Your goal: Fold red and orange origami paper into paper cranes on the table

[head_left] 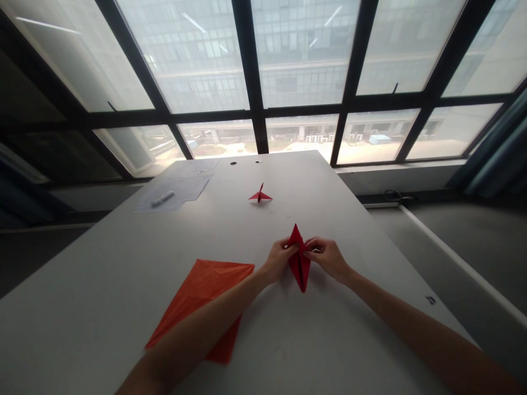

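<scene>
A red folded paper, narrow and diamond-shaped with a dark slit down its lower half, is held up between my two hands just over the white table. My left hand pinches its left edge, thumb on the front. On the right edge, my right hand grips it between thumb and fingers. Under my left forearm lies an orange sheet of paper, creased and partly covered by the arm. Farther back stands a small red folded paper figure with pointed wings.
The white table reaches toward large windows. At its back left lie printed sheets with a whitish pen-like object on them. Two small holes sit near the far edge. A dark mark shows near the right edge.
</scene>
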`<action>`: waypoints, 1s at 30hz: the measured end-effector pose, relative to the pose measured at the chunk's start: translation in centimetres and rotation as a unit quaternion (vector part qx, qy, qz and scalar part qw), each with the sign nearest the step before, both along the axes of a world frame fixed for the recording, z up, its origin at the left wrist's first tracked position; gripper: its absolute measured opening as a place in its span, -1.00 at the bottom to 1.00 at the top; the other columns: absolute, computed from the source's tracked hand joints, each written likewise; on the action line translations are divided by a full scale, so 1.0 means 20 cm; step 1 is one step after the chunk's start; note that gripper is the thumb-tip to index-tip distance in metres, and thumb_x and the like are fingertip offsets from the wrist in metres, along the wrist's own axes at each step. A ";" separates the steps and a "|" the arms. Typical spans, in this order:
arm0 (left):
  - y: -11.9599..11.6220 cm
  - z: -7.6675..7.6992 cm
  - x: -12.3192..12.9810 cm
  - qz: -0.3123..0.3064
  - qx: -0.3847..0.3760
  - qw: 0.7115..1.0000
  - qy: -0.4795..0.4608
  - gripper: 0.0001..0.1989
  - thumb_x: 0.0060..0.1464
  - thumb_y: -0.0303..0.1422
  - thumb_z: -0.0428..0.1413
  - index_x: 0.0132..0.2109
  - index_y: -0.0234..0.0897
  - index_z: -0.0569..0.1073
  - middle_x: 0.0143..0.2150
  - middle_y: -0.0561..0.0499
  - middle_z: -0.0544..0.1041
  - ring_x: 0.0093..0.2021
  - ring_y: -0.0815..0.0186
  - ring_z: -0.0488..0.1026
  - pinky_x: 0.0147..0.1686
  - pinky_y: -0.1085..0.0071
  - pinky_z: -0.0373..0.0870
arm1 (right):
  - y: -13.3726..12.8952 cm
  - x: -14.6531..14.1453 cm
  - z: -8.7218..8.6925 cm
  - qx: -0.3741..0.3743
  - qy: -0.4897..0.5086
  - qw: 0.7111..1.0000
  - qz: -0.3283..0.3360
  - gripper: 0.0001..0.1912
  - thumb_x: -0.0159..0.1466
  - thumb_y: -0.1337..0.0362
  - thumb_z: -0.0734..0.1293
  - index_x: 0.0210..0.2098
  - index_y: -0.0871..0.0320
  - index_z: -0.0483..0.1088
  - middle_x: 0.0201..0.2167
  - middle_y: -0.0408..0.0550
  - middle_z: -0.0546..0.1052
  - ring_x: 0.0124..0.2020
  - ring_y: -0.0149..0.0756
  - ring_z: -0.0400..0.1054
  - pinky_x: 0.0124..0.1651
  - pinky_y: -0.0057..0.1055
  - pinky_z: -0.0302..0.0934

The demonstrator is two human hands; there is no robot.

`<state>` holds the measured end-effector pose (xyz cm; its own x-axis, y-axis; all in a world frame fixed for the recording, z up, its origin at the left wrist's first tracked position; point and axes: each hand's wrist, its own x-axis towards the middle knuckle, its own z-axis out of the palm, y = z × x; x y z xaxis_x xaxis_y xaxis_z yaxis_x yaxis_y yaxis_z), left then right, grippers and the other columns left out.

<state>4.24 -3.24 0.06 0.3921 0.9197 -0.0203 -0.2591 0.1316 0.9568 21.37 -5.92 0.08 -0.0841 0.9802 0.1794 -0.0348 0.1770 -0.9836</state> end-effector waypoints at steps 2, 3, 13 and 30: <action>0.00 0.01 0.00 -0.012 0.016 1.000 0.004 -0.58 0.03 -0.16 0.25 -0.04 -0.35 0.55 -0.15 -0.13 0.56 -0.17 0.21 0.48 -0.16 0.37 0.39 | 0.00 0.00 -0.01 -0.003 -0.005 1.000 -0.005 -0.79 0.03 0.20 0.51 -0.43 0.19 0.49 -0.30 -0.01 0.57 -0.27 -0.24 0.43 -0.18 -0.32 0.34; 0.00 0.02 0.00 -0.018 0.027 0.999 0.009 -0.57 0.03 -0.15 0.25 -0.03 -0.34 0.54 -0.11 -0.14 0.56 -0.15 0.20 0.49 -0.15 0.37 0.39 | 0.00 0.00 -0.01 -0.006 -0.010 1.000 -0.010 -0.79 0.02 0.20 0.50 -0.44 0.19 0.48 -0.31 -0.01 0.57 -0.28 -0.24 0.43 -0.18 -0.31 0.34; -0.01 0.05 -0.02 0.026 0.085 0.996 0.032 -0.69 -0.06 -0.19 0.33 -0.23 -0.36 0.62 0.05 -0.17 0.48 -0.08 0.18 0.48 -0.13 0.38 0.41 | -0.01 -0.01 -0.04 0.030 -0.075 0.997 -0.022 -0.82 0.05 0.24 0.46 -0.37 0.18 0.48 -0.30 -0.02 0.54 -0.30 -0.26 0.41 -0.24 -0.35 0.35; 0.03 0.04 -0.03 -0.034 -0.043 0.996 -0.075 -0.40 0.01 0.06 0.19 0.02 -0.32 0.54 -0.13 -0.18 0.59 -0.16 0.17 0.52 -0.19 0.34 0.42 | 0.00 0.04 -0.02 -0.079 0.012 0.997 0.016 -0.66 0.03 0.17 0.49 -0.25 0.22 0.52 -0.40 -0.03 0.56 -0.39 -0.29 0.40 -0.31 -0.37 0.31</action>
<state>3.57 -2.57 0.85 0.4580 0.8883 -0.0340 -0.3866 0.2335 0.8922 22.10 -5.90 -0.26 -0.1142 0.9932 0.0245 -0.0620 0.0175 -0.9979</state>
